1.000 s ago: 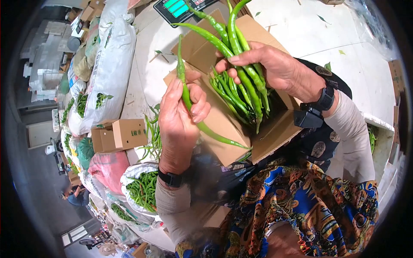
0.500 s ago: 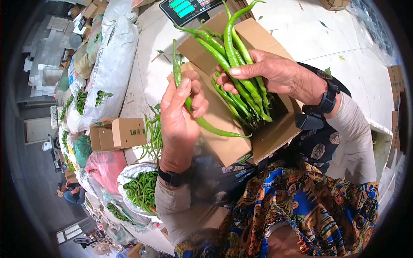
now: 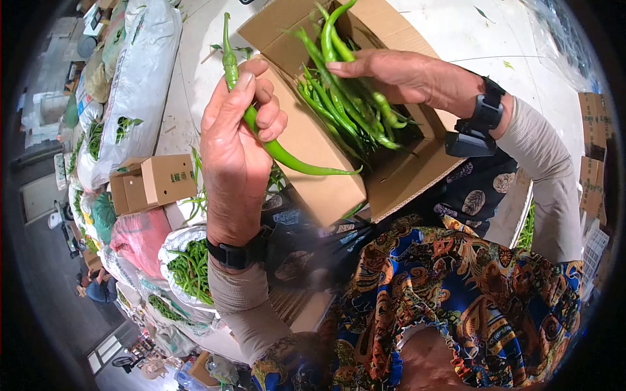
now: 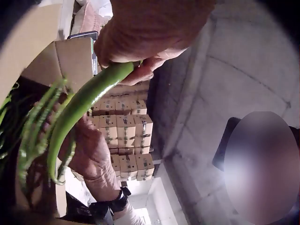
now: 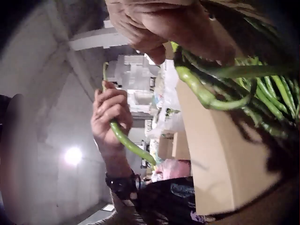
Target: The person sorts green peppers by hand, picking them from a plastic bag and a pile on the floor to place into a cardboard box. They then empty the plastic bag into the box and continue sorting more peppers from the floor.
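My left hand (image 3: 228,146) pinches one long green chili pepper (image 3: 303,164) between thumb and fingers, its stem pointing up and its tip curving right. A cardboard box (image 3: 326,192) stands before me with many green chilies inside. Over it is my right hand (image 3: 417,78), thumb straight out, against a blurred bunch of chilies (image 3: 336,88). In the right wrist view, a bent chili (image 5: 201,91) lies below the spread thumb and fingers. The right fingertips are hidden behind the bunch in the head view.
At left are a long white sack (image 3: 140,85), a small open carton (image 3: 166,179), a pink bag (image 3: 140,234) and a white sack of chilies (image 3: 189,267). Stacked cartons (image 4: 124,131) show in the left wrist view. More cartons (image 3: 592,124) stand at far right.
The view has shifted, so the box sits higher in it. The right fingertips that curled round the bunch no longer show, and the bunch has sunk and blurred. The left hand keeps its chili.
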`<state>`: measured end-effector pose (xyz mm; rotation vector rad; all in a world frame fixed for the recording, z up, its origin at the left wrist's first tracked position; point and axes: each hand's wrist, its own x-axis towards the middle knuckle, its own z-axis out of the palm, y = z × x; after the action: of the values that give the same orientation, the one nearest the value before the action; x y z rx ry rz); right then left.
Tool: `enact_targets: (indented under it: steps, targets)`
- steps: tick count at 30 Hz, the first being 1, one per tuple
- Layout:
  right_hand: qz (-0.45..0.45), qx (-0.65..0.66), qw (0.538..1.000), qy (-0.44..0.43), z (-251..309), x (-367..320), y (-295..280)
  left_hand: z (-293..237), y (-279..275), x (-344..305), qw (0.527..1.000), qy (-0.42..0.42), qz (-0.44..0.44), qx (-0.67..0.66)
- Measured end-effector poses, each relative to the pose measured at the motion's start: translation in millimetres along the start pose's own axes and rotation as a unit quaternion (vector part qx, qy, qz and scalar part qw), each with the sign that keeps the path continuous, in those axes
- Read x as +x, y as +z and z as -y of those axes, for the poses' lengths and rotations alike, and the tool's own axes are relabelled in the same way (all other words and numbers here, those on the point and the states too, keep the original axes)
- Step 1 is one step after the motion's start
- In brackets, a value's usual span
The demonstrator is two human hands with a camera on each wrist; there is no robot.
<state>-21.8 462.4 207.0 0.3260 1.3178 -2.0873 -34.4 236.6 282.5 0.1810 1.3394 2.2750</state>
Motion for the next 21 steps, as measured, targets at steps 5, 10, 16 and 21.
enact_targets:
  steps: [5, 10, 16, 21]
  targets:
    - [-0.082, -0.17, 0.982, -0.023, -8, 8, -22, 0, -9, 3, 0.999, -0.012, 0.022, -0.043]
    - [-0.08, -0.194, 0.976, -0.061, 9, -45, 1, 0, -6, 1, 0.995, -0.031, 0.006, -0.091]
    - [0.1, -0.411, 0.899, -0.112, 14, -97, 59, 14, 29, -3, 0.986, -0.044, 0.064, -0.149]
    - [0.053, -0.309, 0.933, -0.178, -6, -100, 57, 30, 48, -3, 0.991, -0.026, 0.13, 0.031]
